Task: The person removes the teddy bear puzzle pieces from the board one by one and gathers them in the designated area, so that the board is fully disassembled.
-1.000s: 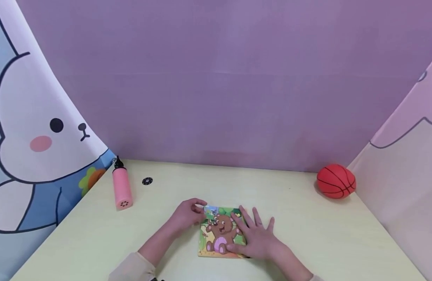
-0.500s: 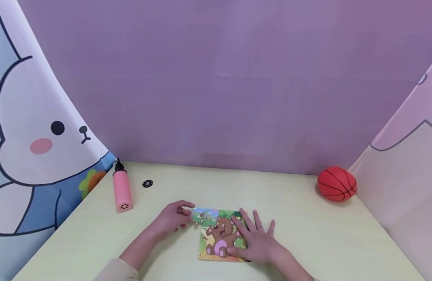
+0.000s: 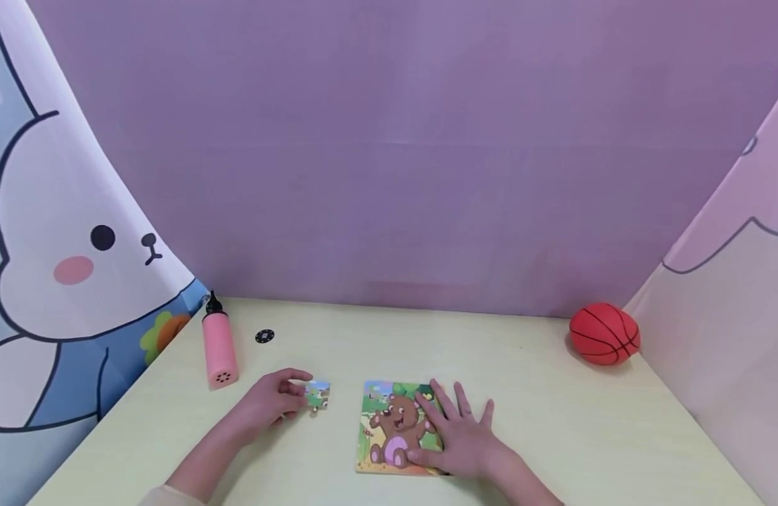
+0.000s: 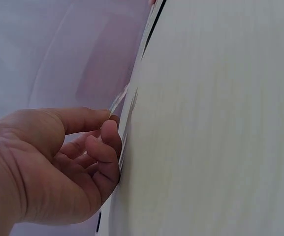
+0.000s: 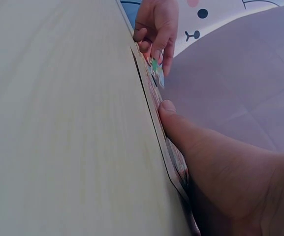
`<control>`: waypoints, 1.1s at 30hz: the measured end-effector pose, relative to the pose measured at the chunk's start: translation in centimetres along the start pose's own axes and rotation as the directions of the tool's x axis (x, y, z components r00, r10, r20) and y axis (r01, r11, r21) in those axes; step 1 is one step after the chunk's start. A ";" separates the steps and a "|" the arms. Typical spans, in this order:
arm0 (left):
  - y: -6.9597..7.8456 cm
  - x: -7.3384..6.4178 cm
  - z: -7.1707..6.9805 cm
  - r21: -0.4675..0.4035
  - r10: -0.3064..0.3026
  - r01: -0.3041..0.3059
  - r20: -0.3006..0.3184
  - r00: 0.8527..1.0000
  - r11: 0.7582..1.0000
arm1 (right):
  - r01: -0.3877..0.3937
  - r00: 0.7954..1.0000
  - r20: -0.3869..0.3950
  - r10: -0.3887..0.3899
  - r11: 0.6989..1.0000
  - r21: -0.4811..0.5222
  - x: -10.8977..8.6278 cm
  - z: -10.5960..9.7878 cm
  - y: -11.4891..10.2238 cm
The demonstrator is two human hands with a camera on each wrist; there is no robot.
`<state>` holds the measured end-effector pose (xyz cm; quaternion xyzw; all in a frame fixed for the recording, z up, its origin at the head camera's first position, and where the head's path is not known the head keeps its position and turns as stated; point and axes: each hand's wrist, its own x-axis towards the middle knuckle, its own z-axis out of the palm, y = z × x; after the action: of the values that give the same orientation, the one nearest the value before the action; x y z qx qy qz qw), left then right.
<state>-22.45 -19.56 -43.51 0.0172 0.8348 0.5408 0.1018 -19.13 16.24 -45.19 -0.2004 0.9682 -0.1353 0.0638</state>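
Observation:
A bear jigsaw puzzle (image 3: 398,422) in a square board lies flat on the table, its brown bear facing up. My right hand (image 3: 461,437) rests on the puzzle's right side with fingers spread. In the right wrist view the thumb (image 5: 173,123) lies along the puzzle's face. To the left of the board, my left hand (image 3: 267,406) pinches a small puzzle piece (image 3: 317,396) printed in blue and green. The left wrist view shows that piece (image 4: 118,101) edge-on between thumb and fingertips, close over the table. Part of the puzzle is hidden beneath the right hand.
A pink hand pump (image 3: 220,349) with a black nozzle lies at the back left. Beside it is a round black disc (image 3: 265,336). Toward the back right sits a red ball (image 3: 604,334) with basketball lines. A purple cloth (image 3: 389,176) hangs behind the table (image 3: 553,407).
The left hand has drawn the puzzle piece leftward from the puzzle's upper left corner, out past the board's edge. My right hand has stayed in place on the puzzle.

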 end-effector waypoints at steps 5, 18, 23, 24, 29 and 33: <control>-1.0 -0.3 -1.3 -0.001 -0.019 0.019 -0.009 1.000 1.000 | -0.001 1.000 0.004 0.001 1.000 -0.006 -0.1 0.0 -0.1; -2.6 -1.1 -4.6 -0.003 -0.038 0.038 -0.049 0.998 0.999 | 0.009 1.000 -0.006 -0.009 1.000 0.016 0.3 0.5 0.4; -3.0 -1.3 -5.6 0.029 -0.069 0.071 -0.059 0.996 0.997 | 0.033 0.999 -0.020 -0.033 0.999 0.017 0.1 0.5 0.6; -3.0 -1.3 -5.7 0.035 -0.081 0.084 -0.067 0.994 0.996 | 0.036 0.999 -0.017 -0.036 0.999 0.017 0.1 0.5 0.6; -3.2 -1.4 -6.2 0.060 -0.090 0.095 -0.080 0.993 0.994 | 0.011 1.000 -0.005 -0.010 1.000 0.011 -0.1 -0.1 0.1; -3.2 -1.5 -6.4 0.069 -0.073 0.079 -0.085 0.994 0.994 | -0.001 1.000 0.003 0.001 1.000 0.001 -0.1 -0.2 -0.1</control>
<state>-21.90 -26.89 -43.66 -0.0333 0.8574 0.5062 0.0869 -19.09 16.26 -44.94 -0.2000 0.9682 -0.1353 0.0654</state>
